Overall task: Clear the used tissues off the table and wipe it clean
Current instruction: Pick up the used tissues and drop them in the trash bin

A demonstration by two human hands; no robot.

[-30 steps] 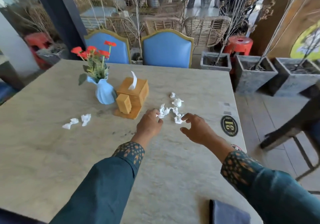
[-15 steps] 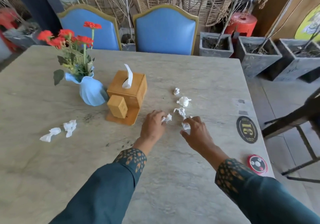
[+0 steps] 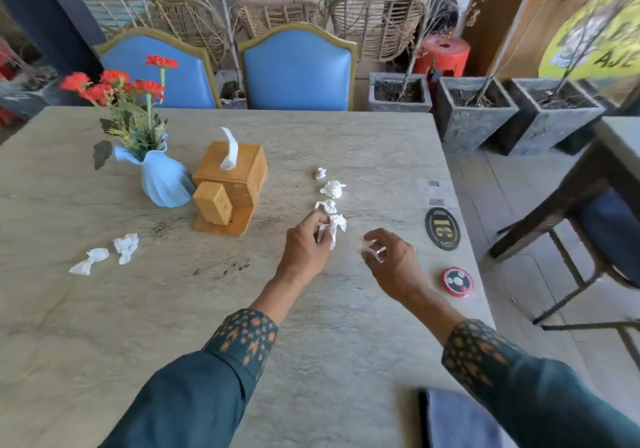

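Several crumpled white tissues lie on the beige stone table (image 3: 104,326). Three form a short row right of centre: a tiny tissue (image 3: 320,173), a bigger tissue (image 3: 332,188) and a third tissue (image 3: 325,205). My left hand (image 3: 304,250) is raised just in front of that row, pinching a crumpled tissue (image 3: 332,228). My right hand (image 3: 393,262) hovers beside it with its fingers curled around a small white tissue scrap (image 3: 377,253) that is mostly hidden. Two more used tissues (image 3: 126,245) (image 3: 90,260) lie at the left. Dark smudges (image 3: 221,267) mark the tabletop.
A wooden tissue box (image 3: 230,184) and a blue vase (image 3: 162,181) of red flowers stand left of centre. A black oval number plaque (image 3: 442,229) and a red round disc (image 3: 457,282) sit near the right edge. A blue cloth (image 3: 457,420) lies near me. Two blue chairs (image 3: 298,67) face the far side.
Both hands have lifted off the table, each with a tissue picked from the near end of the cluster. The view has tilted slightly.
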